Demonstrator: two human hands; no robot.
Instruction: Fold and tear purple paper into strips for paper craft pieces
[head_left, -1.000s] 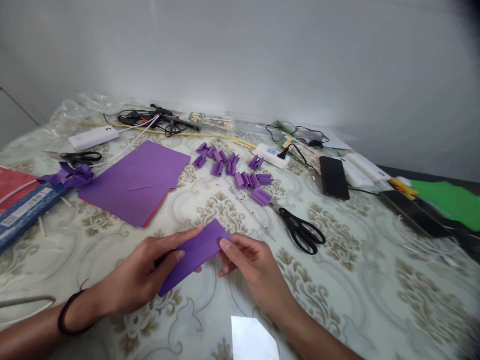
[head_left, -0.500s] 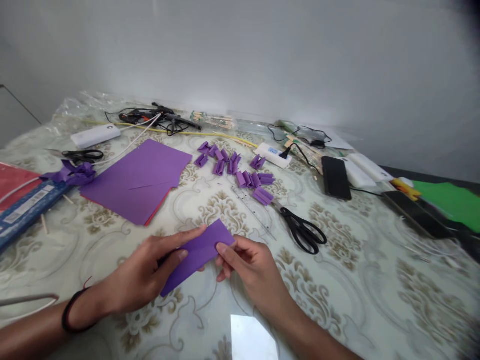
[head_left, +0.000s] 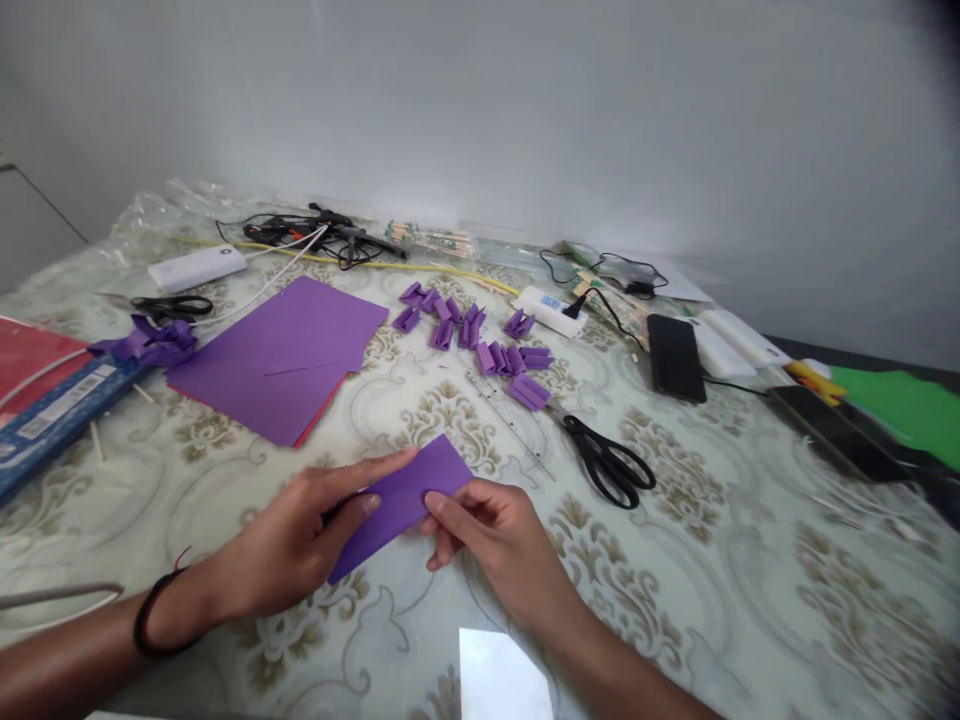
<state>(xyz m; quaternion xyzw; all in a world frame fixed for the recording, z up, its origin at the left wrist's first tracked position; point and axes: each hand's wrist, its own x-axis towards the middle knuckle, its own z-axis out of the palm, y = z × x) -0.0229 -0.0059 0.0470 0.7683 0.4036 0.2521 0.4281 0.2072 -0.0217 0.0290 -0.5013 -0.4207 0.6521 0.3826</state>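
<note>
A rectangular piece of purple paper (head_left: 409, 488) is held slanted just above the table between both hands. My left hand (head_left: 319, 525) grips its left part, thumb on top and index finger stretched along the far edge. At the near right edge, my right hand (head_left: 487, 535) pinches the paper between thumb and fingers; the fingertips underneath are partly hidden. Beyond the hands lie several small folded purple paper pieces (head_left: 472, 328). A clear ruler (head_left: 510, 425) and black-handled scissors (head_left: 609, 460) rest to the right of them.
Purple sheets (head_left: 300, 350) lie over red paper at left, near a blue box (head_left: 67, 410), purple scraps (head_left: 154, 342) and second scissors (head_left: 172, 306). A power strip (head_left: 551, 310), a phone (head_left: 675, 358), cables and green paper (head_left: 900, 405) stand farther back and right.
My right thumb has slid a little to the left along the paper's near edge. The left hand keeps its grip, and the view has shifted slightly.
</note>
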